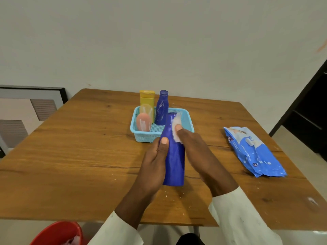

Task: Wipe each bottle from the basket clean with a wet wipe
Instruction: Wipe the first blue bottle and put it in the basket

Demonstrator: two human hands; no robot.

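wiping blue bottle (174, 161) with wet wipe (176, 129)

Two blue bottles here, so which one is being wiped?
The taller blue bottle, held in both hands over the table; the smaller blue bottle stands untouched in the basket.

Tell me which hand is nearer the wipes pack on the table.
Right. The right hand, pressing a wet wipe on the held blue bottle, is on the side of the wipes pack; the left hand grips the bottle's far side.
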